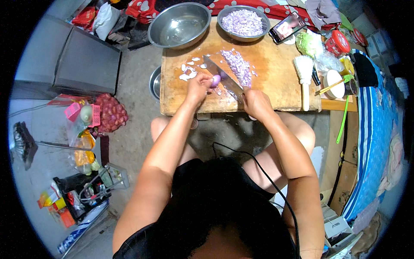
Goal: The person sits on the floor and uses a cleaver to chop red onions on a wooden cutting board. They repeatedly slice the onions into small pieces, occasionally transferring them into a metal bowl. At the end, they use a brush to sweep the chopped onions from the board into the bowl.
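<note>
My left hand [199, 86] pinches a peeled purple shallot [215, 81] above a wooden cutting board [278, 87]. My right hand [258, 103] grips the handle of a wide kitchen cleaver [231, 83], its blade slanting up and left beside the shallot. Part of another purple piece shows against the blade. A long heap of chopped shallot [237, 66] lies just beyond the cleaver. Whole pale peeled cloves or slices [187, 73] are scattered past my left hand. At the board's far edge stand a steel bowl of chopped shallot [244, 24] and a larger steel basin [181, 26].
A white brush [304, 77] lies on the board's right side, near a white bowl [333, 84] with chopsticks [328, 88]. A phone [287, 27] leans at the back right beside a cabbage [307, 43]. On the floor at left sits a net bag of shallots [110, 113]. A black cable [271, 181] crosses my lap.
</note>
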A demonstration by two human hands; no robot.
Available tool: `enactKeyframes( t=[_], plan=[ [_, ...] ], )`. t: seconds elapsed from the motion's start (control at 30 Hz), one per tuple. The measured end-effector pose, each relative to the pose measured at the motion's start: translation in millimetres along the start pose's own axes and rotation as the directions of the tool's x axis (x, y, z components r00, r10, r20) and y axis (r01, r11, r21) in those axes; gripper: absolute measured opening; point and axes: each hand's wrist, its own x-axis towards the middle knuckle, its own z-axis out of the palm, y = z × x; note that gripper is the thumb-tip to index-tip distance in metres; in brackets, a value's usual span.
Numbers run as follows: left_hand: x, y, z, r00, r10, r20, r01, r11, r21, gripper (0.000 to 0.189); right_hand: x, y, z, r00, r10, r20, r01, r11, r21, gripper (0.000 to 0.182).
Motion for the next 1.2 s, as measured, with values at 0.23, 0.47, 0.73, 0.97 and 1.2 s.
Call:
enactKeyframes(
  t=[0.23, 0.47, 0.73, 0.97, 1.2],
  plan=[
    [-8.0, 0.3, 13.4, 0.940, 0.323, -0.109, -0.203, 0.786, 0.585, 0.011, 2.5, 9.2, -3.5, 1.000, 0.008, 0.003, -0.008, 0.999, -0.039, 0.014],
    [-23.0, 14.9, 13.5, 0.796, 0.563, 0.220, -0.521, 0.454, 0.723, 0.012, -3.2, 1.0, -6.1, 0.998, -0.027, -0.050, 0.025, 0.999, -0.037, 0.010],
    [-11.6, 18.9, 10.0, 0.762, 0.517, 0.391, -0.580, 0.276, 0.766, 0.009, -0.1, -5.2, 1.5, 0.994, -0.106, -0.032, 0.101, 0.986, -0.136, 0.023],
    [-15.3, 25.3, 9.2, 0.762, 0.494, 0.419, -0.596, 0.280, 0.753, 0.012, -1.1, -7.5, -3.2, 0.996, -0.091, 0.006, 0.091, 0.988, -0.127, 0.024],
    [-17.3, 17.3, 3.7, 0.757, 0.499, 0.421, -0.602, 0.282, 0.747, 0.011, 0.7, -6.1, 5.3, 0.997, -0.071, 0.009, 0.072, 0.991, -0.110, 0.025]
  ],
)
